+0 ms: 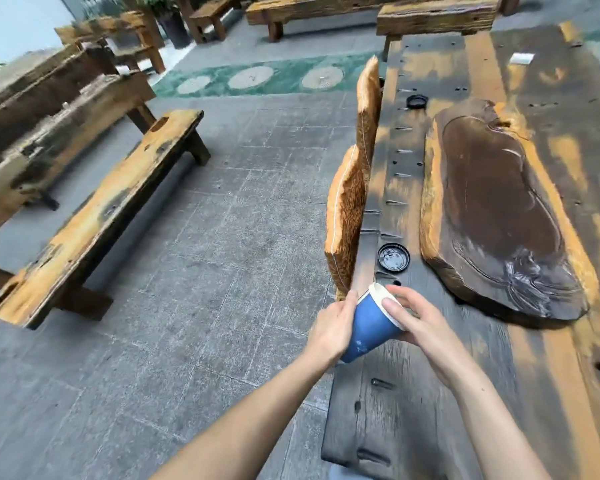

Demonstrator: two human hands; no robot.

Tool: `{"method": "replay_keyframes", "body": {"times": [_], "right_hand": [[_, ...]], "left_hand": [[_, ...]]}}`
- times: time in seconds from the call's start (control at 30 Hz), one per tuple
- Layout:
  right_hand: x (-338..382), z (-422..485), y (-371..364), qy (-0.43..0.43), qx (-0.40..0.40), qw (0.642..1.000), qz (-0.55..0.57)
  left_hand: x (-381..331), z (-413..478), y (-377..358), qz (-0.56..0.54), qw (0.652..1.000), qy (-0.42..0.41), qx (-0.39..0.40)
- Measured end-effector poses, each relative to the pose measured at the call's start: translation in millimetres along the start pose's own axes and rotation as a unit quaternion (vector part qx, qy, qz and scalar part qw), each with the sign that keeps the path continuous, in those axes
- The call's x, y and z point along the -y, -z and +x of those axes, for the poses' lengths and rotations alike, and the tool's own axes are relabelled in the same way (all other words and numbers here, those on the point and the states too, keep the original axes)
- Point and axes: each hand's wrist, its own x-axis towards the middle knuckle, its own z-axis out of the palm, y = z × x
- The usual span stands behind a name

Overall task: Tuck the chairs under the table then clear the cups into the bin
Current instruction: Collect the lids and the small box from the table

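Now my left hand [333, 323] and my right hand [421, 329] both hold the blue cup [369, 329], tipped sideways low in the middle of the frame over the edge of the table [395, 427], and any drink left inside could spill if I tip more.

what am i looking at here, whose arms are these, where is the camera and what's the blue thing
There is no machine here: one wide-angle camera sits on a person's head, looking down at their own bare arms. The left hand grips the side of a blue paper cup, tilted, and the right hand holds it at the rim. To the right runs a long dark wooden table with a carved wooden slab and two black lids on it. Two rough chair backs stand at its edge; a bench stands across the floor.
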Motion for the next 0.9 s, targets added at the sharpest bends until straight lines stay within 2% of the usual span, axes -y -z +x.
{"method": "replay_keyframes", "body": {"times": [0.13,0.3,0.37,0.43,0.63,0.73,0.83,0.9], "right_hand": [[1.2,16.5,-2.6,-0.007,-0.036,0.999,0.035],[-7.9,34.8,3.2,-0.029,-0.153,0.985,0.079],[-14.0,41.6,5.9,-0.039,-0.209,0.972,0.101],[-19.8,51.3,3.1,-0.044,-0.255,0.959,0.115],[-23.8,103.8,-31.5,-0.047,-0.36,0.928,0.087],[-15.1,140.9,-64.1,-0.044,-0.402,0.911,0.076],[-2.0,171.8,-94.0,-0.059,-0.418,0.892,0.161],[3.4,188.2,-105.4,-0.083,-0.443,0.87,0.2]], "left_hand": [[-8.0,33.5,16.8,0.025,0.997,-0.047,0.057],[-24.5,69.0,27.7,0.012,0.976,-0.139,0.17],[-30.9,84.0,28.6,0.003,0.957,-0.176,0.231],[-33.7,105.0,28.1,0.042,0.934,-0.236,0.266],[-44.4,180.2,36.4,0.158,0.861,-0.392,0.283],[-39.9,218.9,57.1,0.124,0.85,-0.407,0.311],[-38.8,252.4,90.0,0.106,0.852,-0.399,0.322],[-40.1,274.2,114.7,0.074,0.866,-0.376,0.322]]}}
